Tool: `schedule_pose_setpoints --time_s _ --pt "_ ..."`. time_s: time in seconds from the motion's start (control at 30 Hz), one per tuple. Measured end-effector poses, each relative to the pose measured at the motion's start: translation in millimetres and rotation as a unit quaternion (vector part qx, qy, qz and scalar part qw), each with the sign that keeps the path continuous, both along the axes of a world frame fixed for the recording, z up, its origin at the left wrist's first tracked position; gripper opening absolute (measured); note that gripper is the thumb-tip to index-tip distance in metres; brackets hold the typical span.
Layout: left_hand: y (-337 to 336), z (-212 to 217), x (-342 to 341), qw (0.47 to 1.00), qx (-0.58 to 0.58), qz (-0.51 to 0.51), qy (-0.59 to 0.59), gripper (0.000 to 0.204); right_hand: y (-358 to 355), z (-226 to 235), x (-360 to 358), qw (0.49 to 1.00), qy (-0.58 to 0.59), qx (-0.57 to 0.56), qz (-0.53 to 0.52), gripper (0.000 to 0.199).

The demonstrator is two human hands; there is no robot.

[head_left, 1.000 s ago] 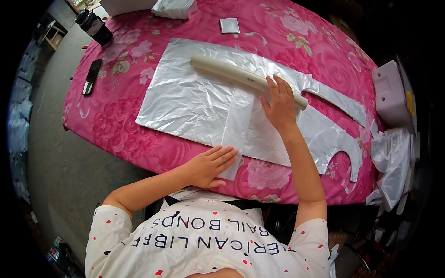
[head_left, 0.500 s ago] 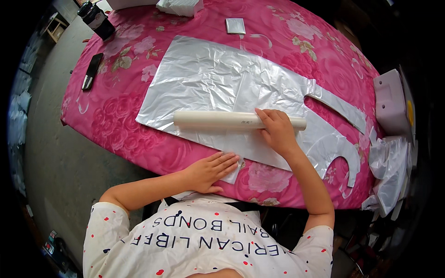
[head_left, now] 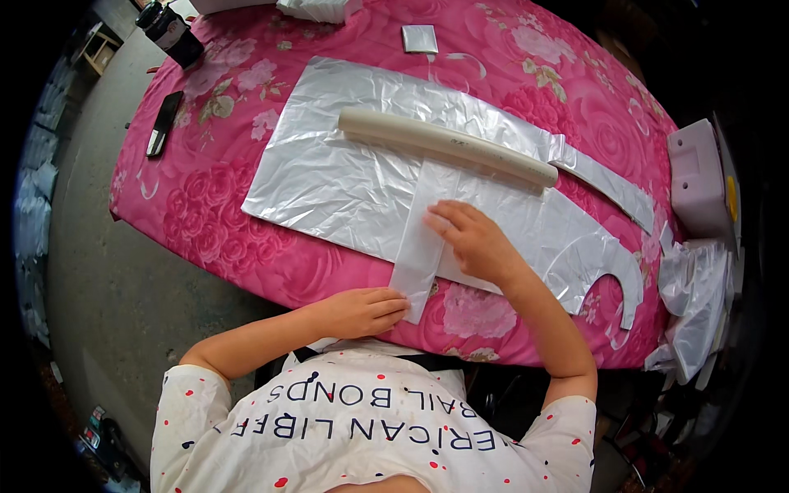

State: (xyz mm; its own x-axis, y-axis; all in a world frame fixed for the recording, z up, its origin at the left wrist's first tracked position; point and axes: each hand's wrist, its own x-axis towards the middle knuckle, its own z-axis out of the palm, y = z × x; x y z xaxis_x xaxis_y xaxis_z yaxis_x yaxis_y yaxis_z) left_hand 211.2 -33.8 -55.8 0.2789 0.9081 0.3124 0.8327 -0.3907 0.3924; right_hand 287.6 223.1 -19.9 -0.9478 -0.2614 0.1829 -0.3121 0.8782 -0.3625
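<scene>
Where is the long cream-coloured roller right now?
In the head view, the cream roller lies slantwise on the silvery sheet, on the far side of the right hand and apart from it.

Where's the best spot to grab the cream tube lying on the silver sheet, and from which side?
Probably mid-length on the tube, coming down from above with the fingers wrapping across it. It is long and round and lies flat and slanted on the sheet, so an end grip would likely let it tip. Its whole length is clear: the right hand rests nearer the table's front edge, off the tube.
</scene>
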Motion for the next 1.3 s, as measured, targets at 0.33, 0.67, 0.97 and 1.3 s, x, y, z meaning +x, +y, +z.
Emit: schedule_pose_setpoints --time_s 0.33,0.67,0.97,1.3 --pt "9.7 27.6 -10.6 0.962 0.044 0.103 -0.25 0.02 -36.3 -6.9 20.2 0.997 0.016 -0.041 -0.061 0.051" --pt "39.4 10.8 -47.3 0.991 -0.001 0.122 -0.058 0.075 -56.1 -18.0 24.4 0.974 0.083 -0.12 -0.175 0.032" --pt "52.5 0.7 -43.1 0.979 0.041 0.171 -0.101 0.052 -45.7 -9.5 28.8 0.966 0.089 -0.142 -0.196 0.016" --pt "73.2 17.3 -37.1 0.956 0.021 0.282 -0.071 0.062 -20.8 -7.9 -7.8 0.807 -0.196 -0.349 -0.435 0.022"
